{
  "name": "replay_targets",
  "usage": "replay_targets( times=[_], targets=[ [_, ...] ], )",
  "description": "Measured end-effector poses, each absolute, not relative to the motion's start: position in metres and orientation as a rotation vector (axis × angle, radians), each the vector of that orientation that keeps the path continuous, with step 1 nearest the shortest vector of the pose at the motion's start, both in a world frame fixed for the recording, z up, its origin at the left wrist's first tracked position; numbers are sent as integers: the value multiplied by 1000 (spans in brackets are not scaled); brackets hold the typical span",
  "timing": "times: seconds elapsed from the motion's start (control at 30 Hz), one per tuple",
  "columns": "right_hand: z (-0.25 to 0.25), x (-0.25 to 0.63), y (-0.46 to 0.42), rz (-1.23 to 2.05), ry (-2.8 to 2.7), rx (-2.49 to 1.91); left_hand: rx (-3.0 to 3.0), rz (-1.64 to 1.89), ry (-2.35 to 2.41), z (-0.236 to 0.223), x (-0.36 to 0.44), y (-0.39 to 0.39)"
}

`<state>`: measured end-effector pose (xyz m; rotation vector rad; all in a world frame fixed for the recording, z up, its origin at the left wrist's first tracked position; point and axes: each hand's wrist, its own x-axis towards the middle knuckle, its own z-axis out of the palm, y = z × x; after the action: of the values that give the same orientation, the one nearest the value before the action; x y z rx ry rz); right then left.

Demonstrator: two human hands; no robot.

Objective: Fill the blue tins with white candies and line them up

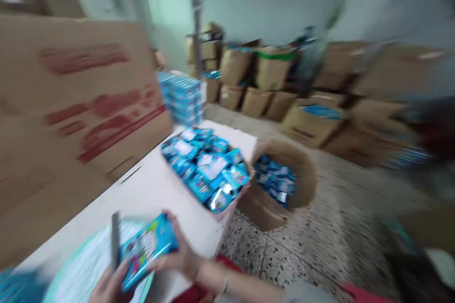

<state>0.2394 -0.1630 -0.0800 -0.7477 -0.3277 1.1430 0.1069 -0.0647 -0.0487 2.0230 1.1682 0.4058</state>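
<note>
My right hand (pixel 181 255) grips a shiny blue packet (pixel 149 246) with colourful print, thumb on its front and fingers behind its far end. My left hand (pixel 110 284) is closed around a flat grey strip (pixel 115 239), perhaps a metal ruler or blade; motion blurs it. The left fingers also touch the packet's near end. Below both hands stands a round, pale-green-rimmed tub (pixel 59 284) with white contents, probably powder. Beyond my right hand, a shallow box (pixel 232 206) full of similar blue packets rests on the white table (pixel 156 199).
A large cardboard carton (pixel 81 99) with red print lines the table's left side. Blue stacked boxes (pixel 183 97) stand at its far end. An open brown sack (pixel 305 175) of blue packets stands on the speckled floor. More filled bags (pixel 273 68) line the wall.
</note>
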Motion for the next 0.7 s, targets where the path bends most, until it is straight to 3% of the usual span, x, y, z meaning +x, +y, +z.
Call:
replay_targets(
  times=[0.1,0.23,0.33,0.5,0.7],
  targets=[
    [-93,247,-180,1331,-535,-838,1813,348,1345,-51,60,-78],
    [-120,246,-177,1650,-934,-1020,1688,275,992,-68,28,-96],
    [-130,231,-180,1734,-1135,-1139,1667,344,1010,-90,23,-105],
    [-161,236,-163,1583,-871,-1251,1686,546,1401,-133,-25,-112],
    [-208,237,-97,1325,-506,-1345,1830,-137,1706,-148,-83,-140]
  ],
)
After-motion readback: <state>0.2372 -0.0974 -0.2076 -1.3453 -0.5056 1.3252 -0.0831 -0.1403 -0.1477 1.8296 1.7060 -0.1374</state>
